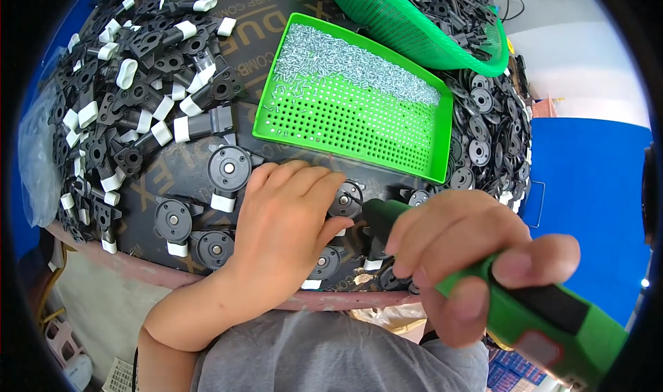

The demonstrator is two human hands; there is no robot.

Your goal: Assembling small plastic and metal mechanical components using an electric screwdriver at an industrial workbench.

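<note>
My right hand [456,254] is wrapped round a green and black power screwdriver [552,316], which slants up and left. Its thin bit reaches a round black pulley-like wheel [345,203] with a metal centre. My left hand [280,216] is closed over that part, its thumb along the near side and its fingers along the far side; much of the part's body is hidden underneath. More black wheels on brackets with white ends lie close by, one beyond my left hand [230,168], others [173,219] to its left and nearer the table edge.
A green perforated tray [442,143] of small silver screws lies just beyond my hands. At left is a heap of black brackets with white ends [128,74]. Black wheels [478,154] pile up at right, under a green basket [414,29] of black parts. The table has a reddish edge [152,271].
</note>
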